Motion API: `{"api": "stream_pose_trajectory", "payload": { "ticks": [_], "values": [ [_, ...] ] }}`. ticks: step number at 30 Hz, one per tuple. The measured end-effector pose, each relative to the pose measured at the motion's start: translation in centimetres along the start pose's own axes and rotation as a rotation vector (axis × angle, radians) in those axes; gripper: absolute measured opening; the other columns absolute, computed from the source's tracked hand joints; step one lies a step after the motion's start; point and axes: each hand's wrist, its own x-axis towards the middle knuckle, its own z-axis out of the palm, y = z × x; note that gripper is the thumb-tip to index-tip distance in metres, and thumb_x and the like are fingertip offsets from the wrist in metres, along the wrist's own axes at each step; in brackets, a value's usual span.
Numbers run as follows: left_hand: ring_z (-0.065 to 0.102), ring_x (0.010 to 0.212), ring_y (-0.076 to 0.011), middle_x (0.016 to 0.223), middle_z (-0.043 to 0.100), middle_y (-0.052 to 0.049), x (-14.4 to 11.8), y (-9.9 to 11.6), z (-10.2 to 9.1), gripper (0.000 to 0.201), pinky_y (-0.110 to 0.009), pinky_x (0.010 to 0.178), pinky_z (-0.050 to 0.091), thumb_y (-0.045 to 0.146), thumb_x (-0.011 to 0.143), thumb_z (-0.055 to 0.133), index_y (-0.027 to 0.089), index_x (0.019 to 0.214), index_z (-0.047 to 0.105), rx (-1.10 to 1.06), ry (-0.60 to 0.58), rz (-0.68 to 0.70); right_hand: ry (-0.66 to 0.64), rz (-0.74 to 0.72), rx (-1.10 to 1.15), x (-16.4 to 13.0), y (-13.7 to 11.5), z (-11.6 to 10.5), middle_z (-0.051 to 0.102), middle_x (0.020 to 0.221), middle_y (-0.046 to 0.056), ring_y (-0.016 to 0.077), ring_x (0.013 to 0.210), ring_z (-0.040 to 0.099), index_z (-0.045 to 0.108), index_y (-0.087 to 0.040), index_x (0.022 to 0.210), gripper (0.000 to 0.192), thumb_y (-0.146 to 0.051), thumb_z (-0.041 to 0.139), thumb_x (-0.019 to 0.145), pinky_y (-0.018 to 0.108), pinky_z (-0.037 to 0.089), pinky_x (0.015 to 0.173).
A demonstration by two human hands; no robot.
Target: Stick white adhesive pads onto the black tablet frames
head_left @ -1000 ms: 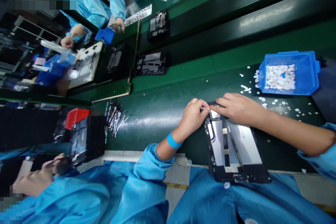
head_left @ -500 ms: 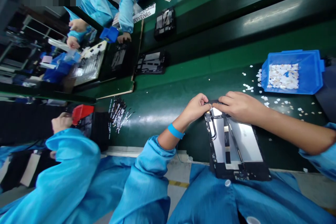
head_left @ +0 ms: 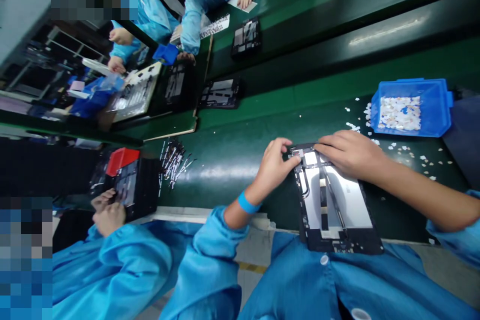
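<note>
An opened tablet (head_left: 352, 205), silver and black with flat cables and a thin black strip inside, lies tilted at the near edge of the green bench, its lower end over my lap. My left hand (head_left: 275, 162), with a blue band at the wrist, grips its upper left corner, thumb on top and fingers at the outer edge. My right hand (head_left: 348, 152) rests over the upper right part, fingers pressed together on the top edge; its thumb is hidden. Whether a small piece lies under the right fingertips, I cannot tell.
A blue bin (head_left: 431, 115) of small white pieces stands at right, with loose pieces around it. Thin strips (head_left: 174, 165) lie piled at left. More opened tablets (head_left: 221, 92) sit on the bench. Beside me a co-worker's hands (head_left: 108, 215) work near a red bin (head_left: 122, 161).
My fingertips have drawn apart along the tablet's top edge; the left hand has opened wider at the corner. The co-worker's hand at left has moved down from the red bin to a tablet.
</note>
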Motion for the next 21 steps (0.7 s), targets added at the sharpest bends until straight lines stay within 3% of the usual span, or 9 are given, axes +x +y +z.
{"api": "stream_pose_trajectory", "payload": {
  "ticks": [2, 5, 8, 10, 12, 15, 17, 18, 21],
  "values": [
    [0.056, 0.103, -0.0213, 0.114, 0.058, -0.007, -3.6, -0.7, 0.0, 0.047, -0.038, 0.096, 0.049, 0.027, 0.091, 0.069, 0.020, 0.137, 0.057, -0.011, 0.043, -0.045, 0.040, 0.286, 0.031, -2.8, -1.0, -1.6, 0.076, 0.120, 0.016, 0.0316, 0.105, 0.070, 0.073, -0.016, 0.128, 0.034, -0.024, 0.050, 0.104, 0.046, 0.054, 0.087],
    [0.058, 0.109, -0.0247, 0.122, 0.058, -0.011, -8.2, -0.9, 1.3, 0.058, -0.043, 0.101, 0.052, 0.037, 0.099, 0.060, 0.021, 0.154, 0.048, -0.077, -0.111, -0.090, -0.107, 0.637, 0.079, -7.4, -3.2, -3.2, 0.077, 0.113, 0.019, 0.0379, 0.095, 0.074, 0.074, -0.017, 0.127, 0.044, -0.047, 0.050, 0.105, 0.051, 0.059, 0.073],
    [0.054, 0.129, -0.0310, 0.136, 0.056, -0.015, -10.5, 0.0, 3.0, 0.064, -0.049, 0.115, 0.046, 0.041, 0.103, 0.056, 0.023, 0.162, 0.041, -0.112, -0.187, -0.056, -0.297, 0.732, 0.288, -9.7, -6.2, -3.6, 0.077, 0.113, 0.016, 0.0373, 0.093, 0.075, 0.070, -0.024, 0.134, 0.050, -0.057, 0.052, 0.102, 0.052, 0.062, 0.072],
    [0.047, 0.143, -0.0327, 0.150, 0.052, -0.017, -10.9, 0.5, 3.3, 0.069, -0.050, 0.124, 0.038, 0.041, 0.104, 0.053, 0.023, 0.168, 0.032, -0.167, -0.119, -0.048, -0.287, 0.771, 0.432, -9.2, -8.0, -3.7, 0.076, 0.115, 0.014, 0.0337, 0.091, 0.075, 0.063, -0.027, 0.146, 0.056, -0.057, 0.055, 0.100, 0.049, 0.063, 0.073],
    [0.037, 0.155, -0.0309, 0.165, 0.043, -0.015, -10.6, 0.2, 2.2, 0.072, -0.047, 0.130, 0.031, 0.043, 0.106, 0.049, 0.023, 0.171, 0.024, -0.285, -0.031, -0.061, -0.212, 0.791, 0.539, -7.3, -9.2, -3.8, 0.075, 0.114, 0.014, 0.0302, 0.083, 0.075, 0.056, -0.027, 0.154, 0.064, -0.058, 0.058, 0.098, 0.044, 0.063, 0.068],
    [0.027, 0.163, -0.0278, 0.175, 0.033, -0.008, -9.3, -2.6, -2.6, 0.073, -0.040, 0.134, 0.024, 0.045, 0.104, 0.053, 0.022, 0.169, 0.030, -0.435, 0.115, -0.125, -0.192, 0.731, 0.731, -1.8, -8.6, -3.1, 0.074, 0.113, 0.012, 0.0269, 0.082, 0.074, 0.059, -0.026, 0.151, 0.064, -0.056, 0.063, 0.095, 0.039, 0.062, 0.066],
    [0.033, 0.161, -0.0275, 0.172, 0.039, -0.007, -8.3, -5.8, -7.3, 0.070, -0.039, 0.133, 0.027, 0.041, 0.100, 0.057, 0.020, 0.165, 0.040, -0.451, 0.269, -0.230, -0.243, 0.714, 0.921, 3.5, -6.8, -1.5, 0.075, 0.112, 0.010, 0.0247, 0.086, 0.073, 0.068, -0.025, 0.140, 0.053, -0.050, 0.067, 0.093, 0.037, 0.062, 0.072],
    [0.039, 0.158, -0.0277, 0.169, 0.045, -0.007, -7.8, -7.6, -9.8, 0.069, -0.039, 0.131, 0.031, 0.036, 0.098, 0.057, 0.019, 0.163, 0.043, -0.440, 0.342, -0.293, -0.261, 0.755, 1.019, 6.5, -5.6, -0.3, 0.076, 0.108, 0.009, 0.0226, 0.084, 0.072, 0.072, -0.024, 0.132, 0.045, -0.045, 0.069, 0.092, 0.036, 0.061, 0.073],
    [0.055, 0.142, -0.0283, 0.150, 0.066, -0.009, -7.0, -12.9, -16.3, 0.069, -0.044, 0.124, 0.041, 0.029, 0.091, 0.056, 0.017, 0.158, 0.050, -0.399, 0.451, -0.433, -0.227, 1.058, 1.321, 16.0, -2.1, 4.5, 0.074, 0.097, 0.009, 0.0179, 0.085, 0.071, 0.074, -0.016, 0.108, 0.019, -0.025, 0.074, 0.092, 0.030, 0.060, 0.078]
  ]
}}
